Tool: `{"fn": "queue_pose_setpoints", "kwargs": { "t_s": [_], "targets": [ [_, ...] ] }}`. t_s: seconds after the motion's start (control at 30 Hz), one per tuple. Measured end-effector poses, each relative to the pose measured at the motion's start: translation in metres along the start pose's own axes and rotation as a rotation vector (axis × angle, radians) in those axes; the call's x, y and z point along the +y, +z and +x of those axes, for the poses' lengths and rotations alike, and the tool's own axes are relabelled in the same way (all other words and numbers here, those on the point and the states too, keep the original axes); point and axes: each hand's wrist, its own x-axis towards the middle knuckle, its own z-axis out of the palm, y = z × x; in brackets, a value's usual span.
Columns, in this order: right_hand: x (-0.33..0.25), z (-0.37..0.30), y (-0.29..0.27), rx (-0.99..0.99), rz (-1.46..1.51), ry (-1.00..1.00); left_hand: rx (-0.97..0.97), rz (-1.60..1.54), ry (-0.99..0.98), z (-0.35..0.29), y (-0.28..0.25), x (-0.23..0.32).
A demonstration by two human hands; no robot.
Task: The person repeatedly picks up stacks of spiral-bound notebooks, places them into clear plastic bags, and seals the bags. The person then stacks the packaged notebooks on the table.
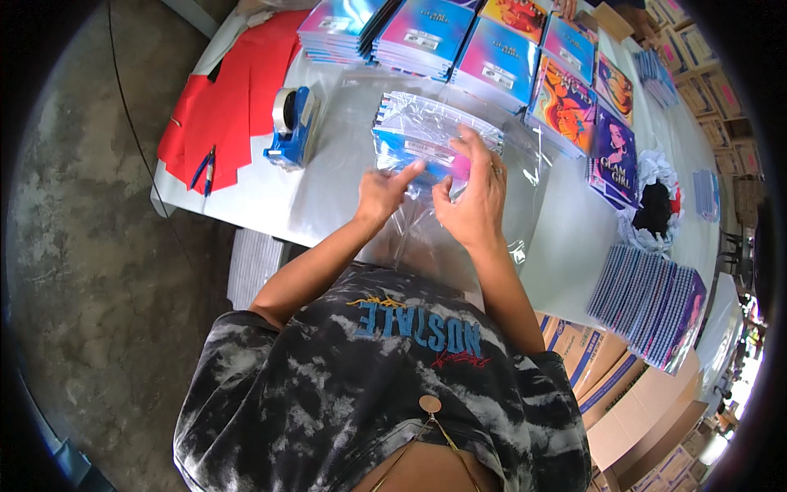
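A stack of notebooks (438,156) with blue and pink covers sits before me, its bound edge facing up and a sheet of clear plastic film (426,117) over it. My left hand (384,195) is at the stack's near left side, fingers curled against the film, the fingertips slightly blurred. On the near right side, my right hand (478,193) rests against the wrapped stack with its fingers apart. More film spreads over the table under and around the stack, with loose folds near my body.
Left of the stack stands a blue tape dispenser (293,127). Pliers (203,170) lie on red sheets (238,102). Notebook piles (422,37) line the far side. Spiral notebooks (643,299) and crumpled paper (653,201) are right; cardboard boxes (631,394) stand below. Another person's hand (566,8) shows far off.
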Motion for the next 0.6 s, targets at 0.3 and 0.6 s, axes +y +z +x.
{"fn": "queue_pose_setpoints", "kwargs": {
  "t_s": [0.3,0.6],
  "targets": [
    [-0.007,0.075,0.026,-0.383,-0.032,0.18,-1.024,-0.15,-0.149,-0.036,0.037,-0.026],
    [0.092,-0.015,-0.005,-0.142,0.735,0.399,-0.382,-0.751,0.489,0.054,-0.037,-0.008]
  ]
}}
